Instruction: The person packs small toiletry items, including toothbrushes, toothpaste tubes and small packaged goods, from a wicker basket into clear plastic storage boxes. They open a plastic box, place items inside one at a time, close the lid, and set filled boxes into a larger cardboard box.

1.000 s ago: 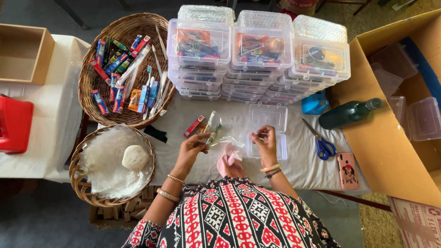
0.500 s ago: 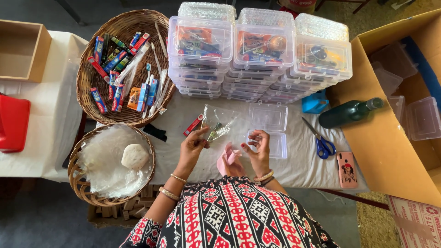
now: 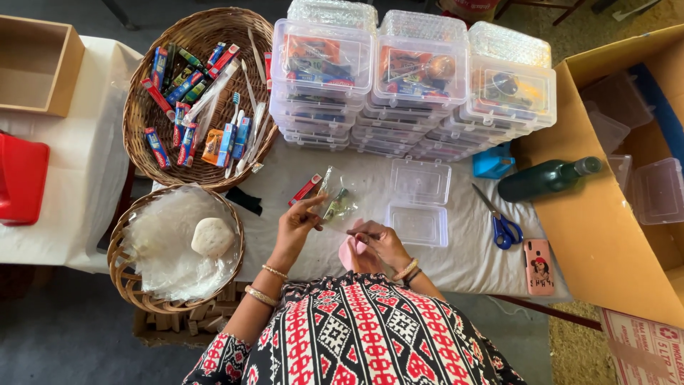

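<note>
- The left hand [image 3: 298, 224] pinches a small clear plastic sachet [image 3: 336, 202] at frame centre, over the white-clothed table [image 3: 463, 267].
- The right hand [image 3: 381, 242] has its fingers curled around a thin dark stick [image 3: 360, 233], just beside the sachet.
- An open clear plastic box [image 3: 420, 203] lies right of the hands; bare cloth below it runs to the table's near edge.
- Stacked clear lidded boxes [image 3: 417, 78] line the upper centre.
- A round wicker basket of red and blue packets [image 3: 196, 96] fills the upper left.
</note>
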